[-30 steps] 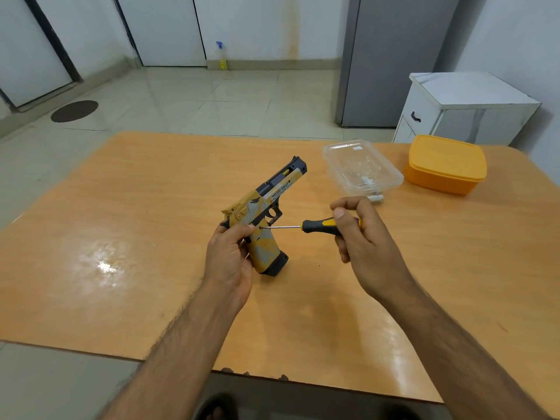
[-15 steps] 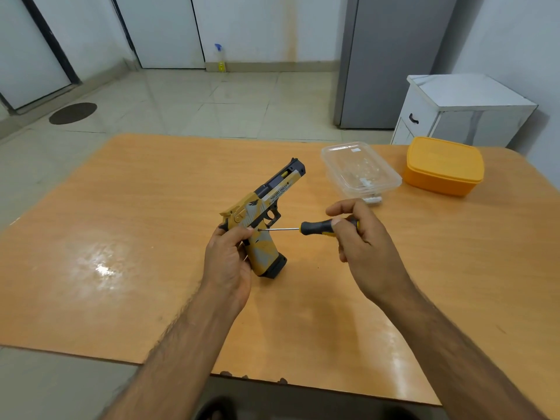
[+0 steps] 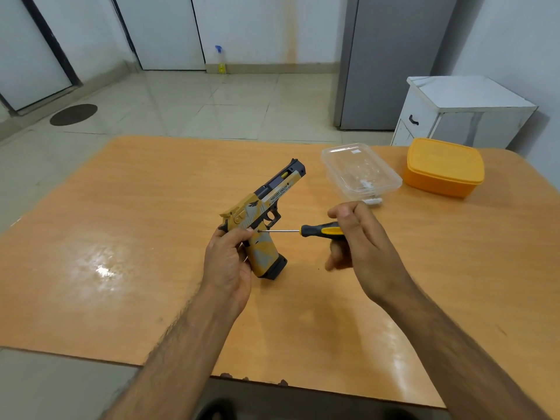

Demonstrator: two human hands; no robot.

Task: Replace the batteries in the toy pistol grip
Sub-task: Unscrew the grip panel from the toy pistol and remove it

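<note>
Left hand wraps the toy pistol grip above the table, right hand pinches the screwdriver tip-on near the trigger; looks like light rigid plastic, hold by grip.

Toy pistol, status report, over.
Left hand grips toy pistol. Right hand holds screwdriver, tip at the grip. Nothing in the way.

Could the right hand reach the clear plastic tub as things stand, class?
Probably yes. The clear plastic tub sits just beyond the right hand, with bare table between them and nothing in the path. But its fingers hold the screwdriver, which must be put down first.
</note>
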